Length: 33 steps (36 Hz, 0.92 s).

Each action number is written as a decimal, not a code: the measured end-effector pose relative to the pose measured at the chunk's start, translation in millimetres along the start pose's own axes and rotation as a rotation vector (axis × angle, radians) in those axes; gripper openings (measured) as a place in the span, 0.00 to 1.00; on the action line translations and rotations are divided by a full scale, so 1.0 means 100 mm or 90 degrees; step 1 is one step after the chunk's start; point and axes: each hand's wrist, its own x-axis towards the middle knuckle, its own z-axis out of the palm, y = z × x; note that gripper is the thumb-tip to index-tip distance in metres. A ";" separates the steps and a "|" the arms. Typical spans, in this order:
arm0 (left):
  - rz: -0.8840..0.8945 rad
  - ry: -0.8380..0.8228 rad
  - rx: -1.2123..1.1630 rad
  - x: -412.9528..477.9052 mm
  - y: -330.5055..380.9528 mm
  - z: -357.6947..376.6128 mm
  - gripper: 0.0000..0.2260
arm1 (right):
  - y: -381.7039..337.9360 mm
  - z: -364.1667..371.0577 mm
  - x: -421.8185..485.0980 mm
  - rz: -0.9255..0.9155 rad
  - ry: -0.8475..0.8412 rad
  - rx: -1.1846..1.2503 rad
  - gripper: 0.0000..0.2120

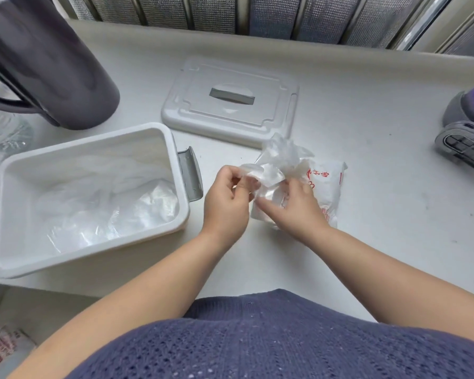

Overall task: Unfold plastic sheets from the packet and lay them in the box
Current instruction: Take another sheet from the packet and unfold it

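A white packet (pixel 329 184) with red print lies on the counter right of centre. A crumpled clear plastic sheet (pixel 278 162) rises from its open left end. My left hand (pixel 225 199) pinches the sheet's left edge. My right hand (pixel 296 206) rests on the packet and grips the sheet's lower part. The white box (pixel 179 187) stands open to the left, with several clear plastic sheets (pixel 115 203) lying loosely inside it.
The box's white lid (pixel 197 116) with a grey slot lies behind the packet. A dark grey jug (pixel 52 67) stands at the back left. A grey and purple device (pixel 468 124) sits at the right edge. The counter's front edge runs just below the box.
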 end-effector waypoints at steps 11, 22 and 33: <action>0.128 0.103 -0.183 0.15 0.83 -0.54 0.04 | -0.38 -0.10 -0.01 -0.053 0.113 0.137 0.06; -0.003 0.145 -0.280 -0.06 0.65 -1.22 0.10 | -1.53 0.07 -0.18 0.064 -0.177 0.627 0.21; -0.046 0.086 -0.120 -0.28 0.60 -1.98 0.34 | -2.02 0.47 -0.37 -0.294 -0.153 0.313 0.19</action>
